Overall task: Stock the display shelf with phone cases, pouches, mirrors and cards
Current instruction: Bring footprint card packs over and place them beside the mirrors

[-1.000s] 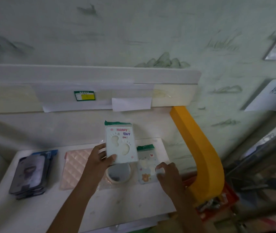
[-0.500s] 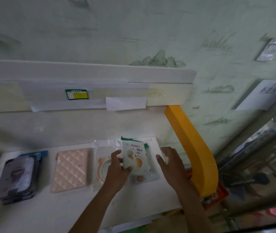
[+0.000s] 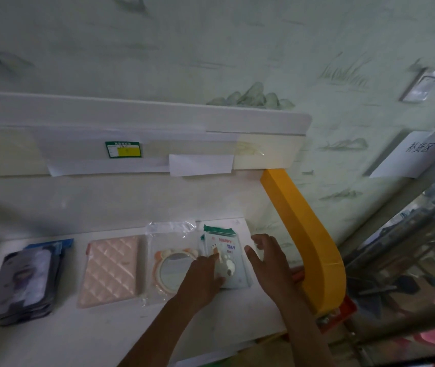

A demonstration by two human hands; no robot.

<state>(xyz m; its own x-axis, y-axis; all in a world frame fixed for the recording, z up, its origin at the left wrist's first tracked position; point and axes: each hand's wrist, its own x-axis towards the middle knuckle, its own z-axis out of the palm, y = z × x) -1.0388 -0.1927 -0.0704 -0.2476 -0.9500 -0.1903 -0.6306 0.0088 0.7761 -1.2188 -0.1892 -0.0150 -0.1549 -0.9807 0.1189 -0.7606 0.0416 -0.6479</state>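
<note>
On the white shelf [image 3: 83, 337] lie, left to right, a stack of dark phone cases [image 3: 22, 282], a pink quilted pouch [image 3: 110, 268], a round mirror [image 3: 171, 268] in a clear bag, and a pale blue card [image 3: 227, 250] with a green header and footprint cutouts, lying flat on other cards. My left hand [image 3: 203, 276] rests on the card's lower left, fingers pressing it down. My right hand [image 3: 269, 258] hovers open just right of the card, fingers spread.
A yellow curved bracket [image 3: 303, 234] rises at the shelf's right end. An upper shelf [image 3: 142, 115] with a green and yellow price label [image 3: 123, 149] runs above. A red bin [image 3: 343, 311] and metal racking [image 3: 409, 247] stand to the right.
My left hand has carried the card down from in front of the wall and laid it flat on the card pile. My right hand opened and drew aside to the right.
</note>
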